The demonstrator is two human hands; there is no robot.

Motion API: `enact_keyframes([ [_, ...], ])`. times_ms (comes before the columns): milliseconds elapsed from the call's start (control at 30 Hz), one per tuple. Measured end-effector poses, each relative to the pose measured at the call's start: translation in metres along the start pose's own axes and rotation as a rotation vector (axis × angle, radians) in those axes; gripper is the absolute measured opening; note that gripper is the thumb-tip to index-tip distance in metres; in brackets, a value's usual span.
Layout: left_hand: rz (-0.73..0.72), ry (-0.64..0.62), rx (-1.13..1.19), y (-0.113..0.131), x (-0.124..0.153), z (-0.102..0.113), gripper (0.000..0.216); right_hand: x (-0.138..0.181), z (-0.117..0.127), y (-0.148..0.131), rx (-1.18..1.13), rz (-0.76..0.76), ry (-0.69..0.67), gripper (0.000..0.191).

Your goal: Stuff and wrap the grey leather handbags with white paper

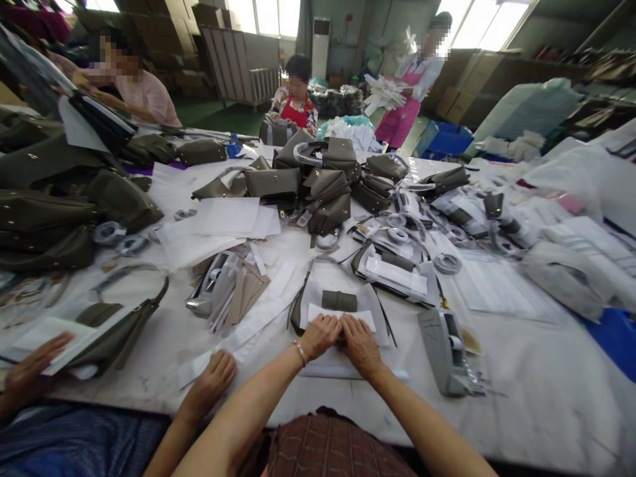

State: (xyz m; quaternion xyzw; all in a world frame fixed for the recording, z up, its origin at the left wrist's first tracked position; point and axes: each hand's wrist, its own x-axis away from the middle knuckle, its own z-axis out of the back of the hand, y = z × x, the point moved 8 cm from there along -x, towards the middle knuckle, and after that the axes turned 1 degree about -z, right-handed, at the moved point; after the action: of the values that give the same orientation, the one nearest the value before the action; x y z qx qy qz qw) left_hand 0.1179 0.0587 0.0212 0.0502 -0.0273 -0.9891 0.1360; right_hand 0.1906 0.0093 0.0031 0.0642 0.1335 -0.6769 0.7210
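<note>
Just this side of the grey tape dispenser, and to its left, both of the person's hands lie flat on a white paper sheet laid over a small olive bag. The left hand and right hand sit side by side, nearly touching, fingers held together and pressed down on the sheet, clamped on nothing. The bag rests on the bench, well left of the dispenser and near the front edge.

Risk, as I judge it: the sheet is thin and only pinned by flat palms, so a sideways push could crease it or slide it off the bag. Thin dark straps run between the bag and the dispenser; a right hand swept outward could snag them and drag the bag askew. The dispenser's cutter end faces the front edge, so a careless reach that way might catch skin.

Another person's hand rests on a long white strip far left of the dispenser, close to the left forearm; elbows could knock there.

Open room lies mostly right of and beyond the dispenser's near end, where bare bench shows. Behind it, away from the front edge, the pile of olive bags and loose papers crowd in
</note>
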Motion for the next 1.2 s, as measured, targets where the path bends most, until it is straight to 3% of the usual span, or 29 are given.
enact_keyframes([
  [300, 0.076, -0.02, 0.08, -0.006, 0.0, 0.009, 0.023, -0.017, 0.007, 0.002, -0.015, 0.023, -0.053, 0.038],
  [500, 0.138, -0.031, 0.166, -0.005, 0.004, 0.003, 0.06, -0.013, 0.014, 0.001, -0.068, 0.001, -0.037, 0.044],
  [700, 0.244, 0.004, 0.241, -0.015, 0.004, 0.003, 0.059, -0.022, 0.015, 0.008, -0.056, 0.004, -0.109, 0.046],
  [833, 0.199, -0.005, 0.251, -0.015, 0.0, 0.008, 0.064, -0.025, 0.011, 0.012, -0.06, -0.001, -0.086, 0.039],
  [967, 0.155, -0.048, 0.213, -0.014, -0.005, 0.008, 0.045, -0.03, 0.015, 0.013, -0.074, -0.015, -0.08, 0.034],
  [1067, 0.161, -0.065, 0.212, -0.015, -0.008, 0.006, 0.031, -0.028, 0.035, 0.007, -0.131, 0.028, -0.062, 0.036],
  [1200, 0.157, -0.073, 0.221, -0.015, -0.011, 0.004, 0.022, 0.011, 0.064, -0.005, -0.226, 0.084, -0.089, 0.03],
])
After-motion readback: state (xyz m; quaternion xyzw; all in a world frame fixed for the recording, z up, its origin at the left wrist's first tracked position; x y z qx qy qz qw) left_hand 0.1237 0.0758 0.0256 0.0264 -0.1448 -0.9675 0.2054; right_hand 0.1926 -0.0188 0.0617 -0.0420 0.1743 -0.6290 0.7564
